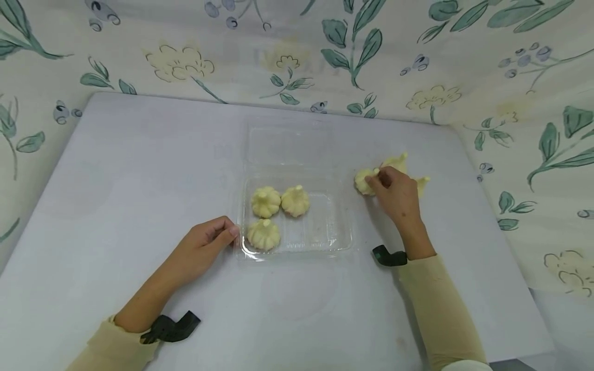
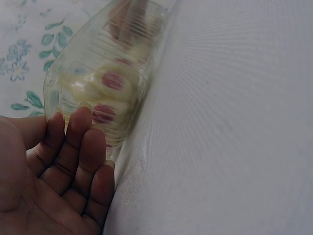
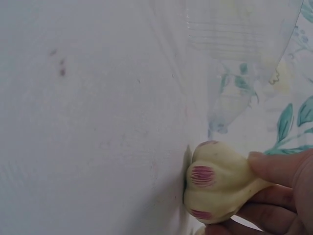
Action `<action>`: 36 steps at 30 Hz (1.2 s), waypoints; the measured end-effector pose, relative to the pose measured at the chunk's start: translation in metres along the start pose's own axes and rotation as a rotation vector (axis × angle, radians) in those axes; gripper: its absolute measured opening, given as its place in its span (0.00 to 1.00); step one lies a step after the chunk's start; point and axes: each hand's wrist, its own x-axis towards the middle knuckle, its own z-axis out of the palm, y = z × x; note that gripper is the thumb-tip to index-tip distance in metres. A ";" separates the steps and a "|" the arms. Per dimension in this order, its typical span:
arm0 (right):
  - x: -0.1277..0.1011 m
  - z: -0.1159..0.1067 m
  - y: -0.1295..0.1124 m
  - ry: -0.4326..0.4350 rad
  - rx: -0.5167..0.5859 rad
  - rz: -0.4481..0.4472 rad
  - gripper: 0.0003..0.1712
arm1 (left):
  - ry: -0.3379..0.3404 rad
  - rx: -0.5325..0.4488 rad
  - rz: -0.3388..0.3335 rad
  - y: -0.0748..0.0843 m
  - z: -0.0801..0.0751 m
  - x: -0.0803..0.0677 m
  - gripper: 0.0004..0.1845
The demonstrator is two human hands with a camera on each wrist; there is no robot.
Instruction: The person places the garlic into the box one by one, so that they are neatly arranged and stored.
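Note:
A clear plastic clamshell container (image 1: 325, 221) lies with its lid (image 1: 290, 144) folded back on the far side. Three pale yellow garlic bulbs (image 1: 264, 236) sit in its left part. At the container's left rim, my left hand (image 1: 201, 250) pinches the edge between thumb and index finger, the other fingers curled against its wall. My right hand (image 1: 398, 197), off to the container's right, pinches another garlic bulb (image 3: 215, 178) by its neck. Purple streaks mark that bulb, and its base is right at the tabletop. Two more bulbs (image 1: 395, 163) show partly behind the right hand.
The white table (image 1: 153, 170) meets floral fabric (image 1: 287, 62) at its far and right edges. Black wrist mounts (image 1: 170, 327) stick out from both sleeves, low over the table.

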 end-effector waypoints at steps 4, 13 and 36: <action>-0.003 0.000 0.002 0.007 0.015 0.002 0.19 | 0.002 -0.012 -0.004 -0.001 0.001 0.000 0.13; -0.007 -0.004 0.003 0.052 0.041 -0.029 0.16 | 0.005 -0.009 -0.008 -0.003 0.002 0.000 0.13; -0.034 -0.028 -0.035 0.091 0.096 -0.178 0.16 | 0.004 0.025 -0.031 0.000 0.001 0.000 0.15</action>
